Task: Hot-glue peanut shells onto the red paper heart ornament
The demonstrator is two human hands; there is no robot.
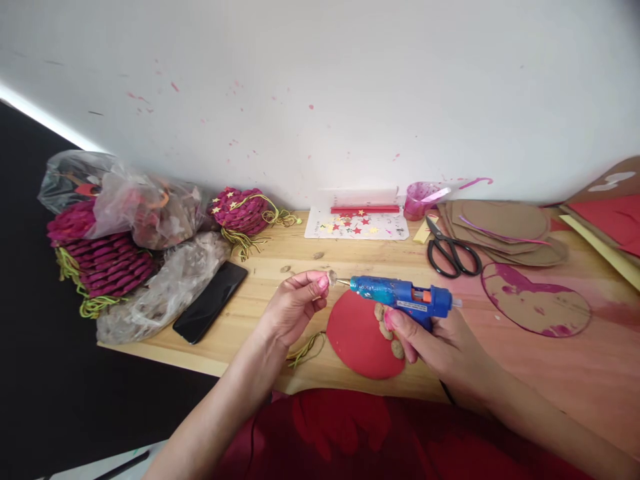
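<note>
My right hand grips a blue glue gun, its metal nozzle pointing left. Between thumb and fingertips my left hand pinches a small brown shell-like piece, right at the nozzle's tip; whether they touch I cannot tell. Below the gun lies a red rounded shape, partly covered by my right hand. Along its right side sit several brown oval pieces. Two similar loose pieces rest on the wood behind my left hand. Yellow-green strings lie left of the red shape.
Scissors and stacked cardboard shapes are at the back right, with a paint-stained cardboard piece in front. A card with stars and a pink cup stand by the wall. Left are a phone, plastic bags and magenta braided items.
</note>
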